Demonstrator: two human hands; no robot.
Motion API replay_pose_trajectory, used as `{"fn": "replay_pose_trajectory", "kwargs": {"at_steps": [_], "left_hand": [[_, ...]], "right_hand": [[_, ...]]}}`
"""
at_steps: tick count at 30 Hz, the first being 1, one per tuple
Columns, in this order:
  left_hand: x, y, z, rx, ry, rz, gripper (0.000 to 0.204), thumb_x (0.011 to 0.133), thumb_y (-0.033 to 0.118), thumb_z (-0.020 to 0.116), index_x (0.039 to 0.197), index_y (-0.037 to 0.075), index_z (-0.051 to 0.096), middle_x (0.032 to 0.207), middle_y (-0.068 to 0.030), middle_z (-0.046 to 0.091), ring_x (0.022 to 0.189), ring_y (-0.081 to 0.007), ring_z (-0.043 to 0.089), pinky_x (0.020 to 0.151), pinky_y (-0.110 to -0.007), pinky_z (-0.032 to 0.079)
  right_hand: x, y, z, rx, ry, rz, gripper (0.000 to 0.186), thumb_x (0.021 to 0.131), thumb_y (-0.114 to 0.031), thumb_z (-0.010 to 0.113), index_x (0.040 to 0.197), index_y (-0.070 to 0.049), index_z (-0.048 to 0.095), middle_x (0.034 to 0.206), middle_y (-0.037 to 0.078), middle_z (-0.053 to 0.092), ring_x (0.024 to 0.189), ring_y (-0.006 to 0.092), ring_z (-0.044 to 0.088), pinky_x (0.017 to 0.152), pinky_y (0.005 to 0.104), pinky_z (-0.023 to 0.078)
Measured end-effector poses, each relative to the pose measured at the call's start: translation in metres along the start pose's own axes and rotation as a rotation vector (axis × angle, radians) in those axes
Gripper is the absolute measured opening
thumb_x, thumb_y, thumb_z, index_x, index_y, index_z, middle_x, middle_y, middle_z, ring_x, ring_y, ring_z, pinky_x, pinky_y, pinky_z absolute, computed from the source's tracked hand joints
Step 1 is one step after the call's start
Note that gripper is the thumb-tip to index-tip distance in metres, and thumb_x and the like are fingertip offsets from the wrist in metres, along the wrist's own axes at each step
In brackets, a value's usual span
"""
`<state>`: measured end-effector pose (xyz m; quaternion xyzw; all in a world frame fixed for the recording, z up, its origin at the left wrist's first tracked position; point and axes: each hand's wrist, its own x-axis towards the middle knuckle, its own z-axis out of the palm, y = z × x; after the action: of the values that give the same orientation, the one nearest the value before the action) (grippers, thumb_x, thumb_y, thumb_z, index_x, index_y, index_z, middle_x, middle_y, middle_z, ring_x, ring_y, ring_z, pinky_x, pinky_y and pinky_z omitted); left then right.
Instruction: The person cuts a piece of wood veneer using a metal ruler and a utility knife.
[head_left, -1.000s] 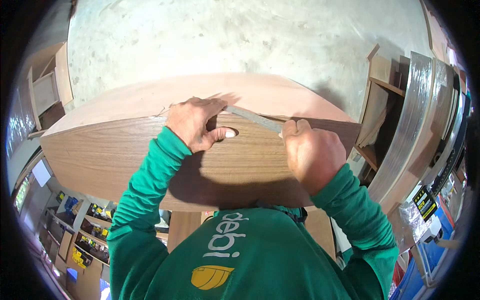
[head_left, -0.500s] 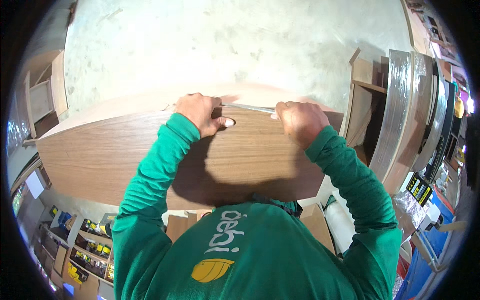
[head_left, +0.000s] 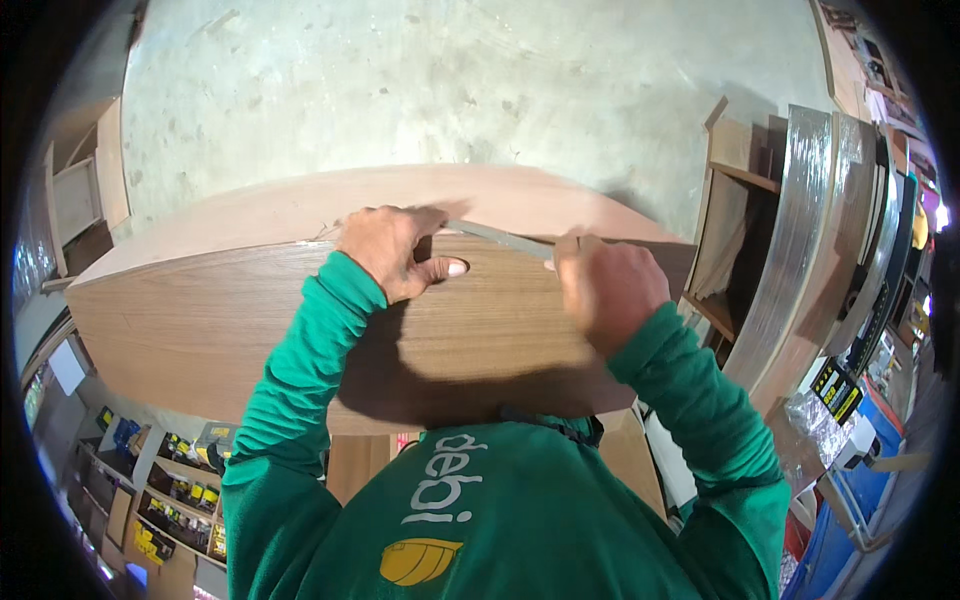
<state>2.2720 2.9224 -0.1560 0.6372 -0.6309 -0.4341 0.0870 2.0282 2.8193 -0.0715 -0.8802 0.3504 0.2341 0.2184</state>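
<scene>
A wood-grain brown box-like panel point(head_left: 510, 310) lies across in front of me, with a pale pinkish face point(head_left: 500, 190) beyond its far edge. A thin flat grey metal file point(head_left: 497, 236) lies slantwise along that edge between my hands. My left hand point(head_left: 385, 252) is closed at the file's left end, fingers curled over the edge and thumb on the brown face. My right hand point(head_left: 612, 290), slightly blurred, is wrapped round the file's right end; the part inside the fist is hidden.
Plastic-wrapped boards point(head_left: 785, 240) stand on the right beside an open wooden cabinet point(head_left: 740, 190). Another wooden frame point(head_left: 108, 165) is at the far left. Shelves with yellow and black tool boxes point(head_left: 190, 480) are at the lower left. Bare concrete floor point(head_left: 450, 80) lies beyond the panel.
My right hand has come nearer to me and slightly right, and the file now slants more. My left hand has shifted slightly left and nearer. More of the pale face shows.
</scene>
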Motion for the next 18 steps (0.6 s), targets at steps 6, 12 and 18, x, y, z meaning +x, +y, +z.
{"fn": "replay_pose_trajectory", "kwargs": {"at_steps": [6,12,18], "left_hand": [[0.004,-0.001,0.004,0.117,0.021,-0.068,0.066,0.075,0.065,0.081,0.111,0.01,0.077,0.073,-0.0111,0.074,0.073,-0.0346,0.074,0.069,-0.045,0.058],[0.009,0.007,-0.003,0.082,-0.103,-0.052,0.063,0.08,0.061,0.079,0.118,0.01,0.073,0.085,-0.0152,0.076,0.083,-0.0382,0.074,0.078,-0.049,0.058],[-0.001,-0.001,0.01,-0.036,0.261,0.13,0.063,0.085,0.047,0.079,0.128,0.003,0.067,0.105,-0.0189,0.074,0.106,-0.0396,0.068,0.09,-0.048,0.054]], "right_hand": [[0.01,0.024,0.021,0.026,0.086,-0.117,0.014,0.091,-0.016,0.061,0.096,-0.005,0.068,0.089,0.018,0.071,0.08,0.0398,0.07,0.072,0.0475,0.057],[0.023,0.039,0.019,-0.01,0.05,-0.094,0.017,0.094,-0.02,0.061,0.092,-0.006,0.07,0.08,0.02,0.071,0.08,0.0389,0.072,0.074,0.0504,0.058],[0.019,0.085,-0.023,-0.149,0.171,0.006,0.021,0.098,-0.025,0.062,0.088,-0.006,0.065,0.083,0.017,0.071,0.08,0.04,0.069,0.07,0.0514,0.054]]}}
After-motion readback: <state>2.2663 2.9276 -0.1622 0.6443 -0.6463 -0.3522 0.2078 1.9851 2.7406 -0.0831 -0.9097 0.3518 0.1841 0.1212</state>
